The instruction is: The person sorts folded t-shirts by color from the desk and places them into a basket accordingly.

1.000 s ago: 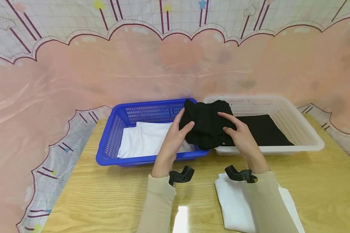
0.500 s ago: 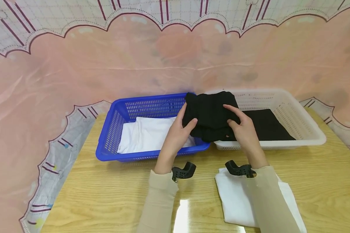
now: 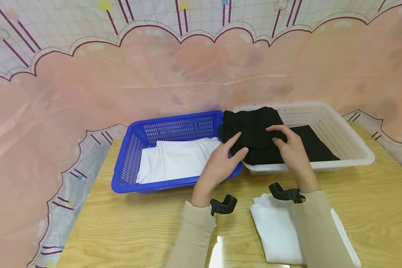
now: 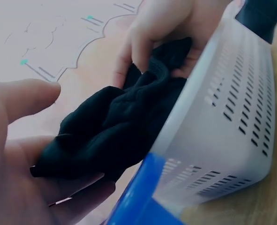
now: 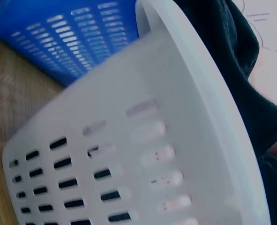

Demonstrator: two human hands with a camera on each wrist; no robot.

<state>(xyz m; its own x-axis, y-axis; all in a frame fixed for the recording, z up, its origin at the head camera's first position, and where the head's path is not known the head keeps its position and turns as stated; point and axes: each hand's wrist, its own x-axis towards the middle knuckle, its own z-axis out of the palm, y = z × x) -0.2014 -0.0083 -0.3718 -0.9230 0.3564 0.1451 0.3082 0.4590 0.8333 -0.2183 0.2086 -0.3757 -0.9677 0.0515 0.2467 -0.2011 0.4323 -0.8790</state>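
A bunched, folded black cloth (image 3: pixel 254 128) lies over the left end of the white basket (image 3: pixel 351 162), its left edge reaching over the blue basket's corner. My right hand (image 3: pixel 292 149) grips its right part; the left wrist view shows fingers (image 4: pixel 143 49) on either side of the fabric. My left hand (image 3: pixel 217 165) is at the cloth's lower left. In the left wrist view its thumb stands apart from the cloth, while straight fingers lie under it. Another black cloth (image 3: pixel 316 147) lies flat inside the white basket.
To the left, the blue basket (image 3: pixel 124 163) holds folded white cloths (image 3: pixel 177 160). A folded white cloth (image 3: pixel 278 230) lies on the wooden table (image 3: pixel 127 230) below my right forearm. Behind the baskets hangs a patterned pink sheet (image 3: pixel 147 85).
The black cloth has shifted right and settled over the white basket's left end. Both hands have moved right with it, and my left thumb and fingers have loosened from the cloth.
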